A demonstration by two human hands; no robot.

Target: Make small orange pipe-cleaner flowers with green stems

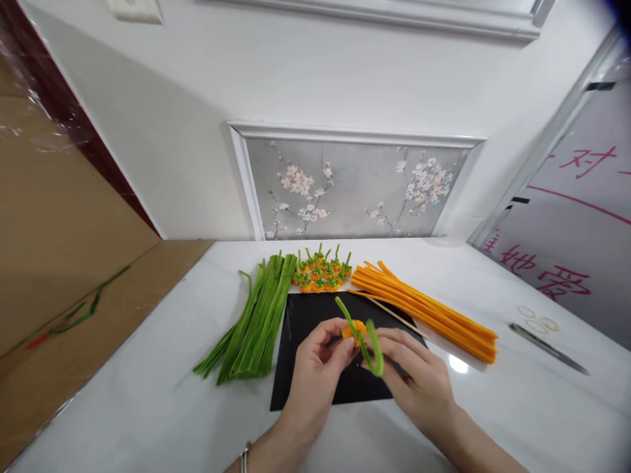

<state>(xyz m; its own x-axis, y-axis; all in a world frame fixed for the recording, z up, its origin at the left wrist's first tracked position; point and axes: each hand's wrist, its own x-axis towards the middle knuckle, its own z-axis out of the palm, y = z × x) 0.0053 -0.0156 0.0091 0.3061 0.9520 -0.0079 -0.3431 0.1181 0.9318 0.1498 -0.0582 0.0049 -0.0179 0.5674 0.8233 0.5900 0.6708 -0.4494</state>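
Over the black mat (286, 374), my left hand (315, 371) pinches a small orange fuzzy piece (353, 332) made of bent pipe cleaner. My right hand (419, 378) has its fingers closed on a green pipe cleaner (377, 360), which bends in a loop toward me and crosses the orange piece. The green one's free end points up and to the left. My fingers hide where the two join. Just beyond the mat stand several small orange pieces with green tops and upright stems (318, 270).
Left of the mat lies a bundle of green pipe cleaners (261, 322); to its right, a bundle of orange ones (428, 309). A thin wooden stick (398, 317) rests along the mat's corner. Tweezers (548, 348) and several thin rings (536, 325) lie far right. Cardboard (73, 197) borders the left.
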